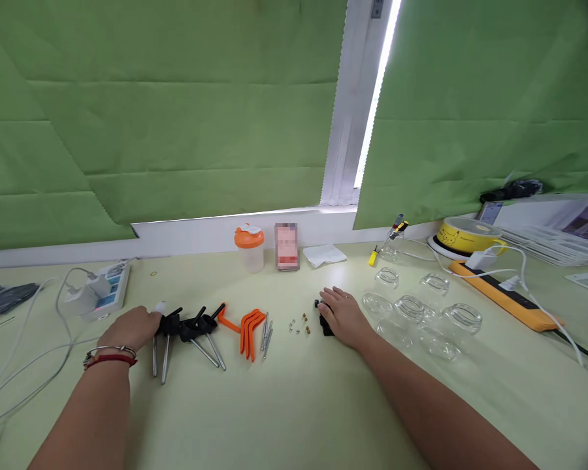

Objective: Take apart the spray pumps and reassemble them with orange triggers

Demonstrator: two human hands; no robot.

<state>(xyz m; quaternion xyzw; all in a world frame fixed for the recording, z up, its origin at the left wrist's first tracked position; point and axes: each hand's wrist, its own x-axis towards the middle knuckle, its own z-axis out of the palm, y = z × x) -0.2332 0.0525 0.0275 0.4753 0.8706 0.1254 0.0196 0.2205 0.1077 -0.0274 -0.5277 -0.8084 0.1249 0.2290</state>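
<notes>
At the left, my left hand [133, 328] has its fingers curled at the nearest of several black plastic parts with metal rods [168, 326]; some fingertips are hidden. Similar black parts with metal rods [203, 328] lie just to its right. My right hand [343, 316] rests flat with fingers stretched over small black pieces [326, 326], which it partly covers. Between the hands lie bent orange pieces [249, 333], thin metal rods [267, 338], and small silver and brass-coloured pieces [305, 323] too small to name.
Several clear glass cups [409, 313] stand right of my right hand, before an orange power strip [504, 297]. A cup with an orange lid [249, 249], a phone [287, 247] and a white tissue [324, 254] line the back. White cables [63, 326] cross the left side near a power strip [115, 290].
</notes>
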